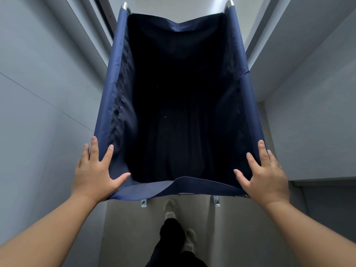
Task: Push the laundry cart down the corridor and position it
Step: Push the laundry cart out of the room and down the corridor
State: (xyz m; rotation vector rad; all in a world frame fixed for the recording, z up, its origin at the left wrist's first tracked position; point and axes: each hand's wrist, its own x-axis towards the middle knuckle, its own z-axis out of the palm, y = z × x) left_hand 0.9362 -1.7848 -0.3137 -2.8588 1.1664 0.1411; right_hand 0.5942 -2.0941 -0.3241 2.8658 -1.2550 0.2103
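Head view: laundry cart (115, 78), blue fabric, dark interior apparently empty, in narrow corridor between walls. Left hand (94, 172) and right hand (265, 174), fingers spread, flat on near corners.

Left hand (94, 174) and right hand (266, 177) press flat on the laundry cart (115, 89) corners, apparently empty inside.

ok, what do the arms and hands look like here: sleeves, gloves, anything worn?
Both forearms are bare right to the frame edge: no sleeves show. The left hand and right hand have no gloves, rings, watch or wristbands. Nails are short and unpainted. No markings or cables. Lower down, dark trousers and pale shoes show.
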